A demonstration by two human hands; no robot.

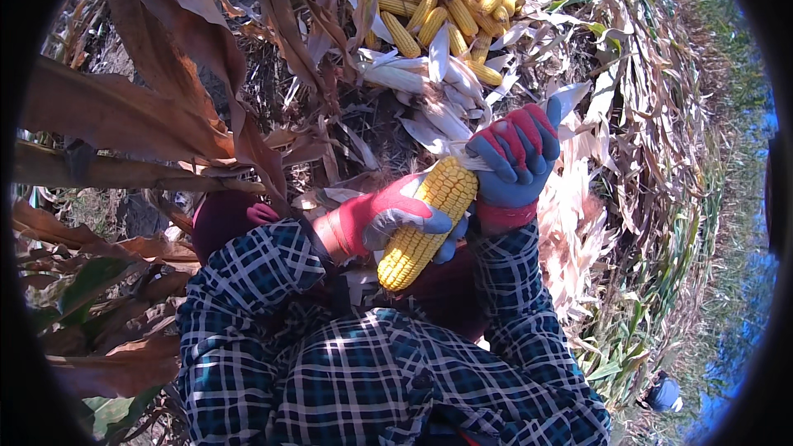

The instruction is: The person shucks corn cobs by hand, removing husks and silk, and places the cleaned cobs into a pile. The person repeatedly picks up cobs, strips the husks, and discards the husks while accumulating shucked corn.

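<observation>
My left hand (406, 214), in a red and grey work glove, is closed around a bare yellow ear of corn (427, 223) held at a slant over my lap. At the ear's upper end, my right hand (517, 155), gloved the same way, grips pale husk leaves (472, 158) bunched at the base of the ear. The kernels are exposed along the ear's visible side. Just beyond my hands, dry corn husks (443, 105) lie on the ground.
Husked yellow ears lie in a heap (446, 0) at the top. Dry corn leaves and a stalk (124, 167) reach in from the left. Loose husks (573, 217) and flattened corn plants (657, 179) spread along the right. A dark blue rounded shape (664, 393), unclear, is at lower right.
</observation>
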